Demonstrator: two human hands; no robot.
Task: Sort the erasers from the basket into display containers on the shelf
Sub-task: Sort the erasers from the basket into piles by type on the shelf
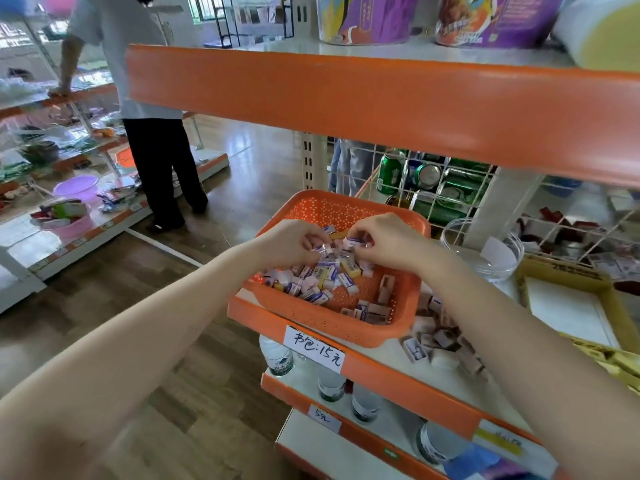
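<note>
A worker's left hand (294, 242) and right hand (391, 242) meet over an orange basket (311, 318), fingers of both curled and each pinching small wrapped pieces picked from the heap of erasers (329, 275) that fills the basket's left half; how many each hand holds cannot be told. The step in hand looks like picking and sorting by kind, with the job far from finished, since most of the stock is in the basket and only a loose pile (440, 337) lies on the shelf (398, 372) just to its right. The next move likely calls for carrying the pinched pieces right to a container, perhaps the clear tub (450, 233) or the cardboard box (606, 299) beyond it, without dropping the small, light pieces. In the shop around them, a second person (149, 98) stands at a low display on the far left, near a purple basin (76, 188), on a wood-look floor (104, 289). The basket sits at the shelf's front edge above a handwritten price label (313, 344); water bottles (277, 358) stand on the tier below, and green cans (429, 174) lie behind a white wire grid at the back.
</note>
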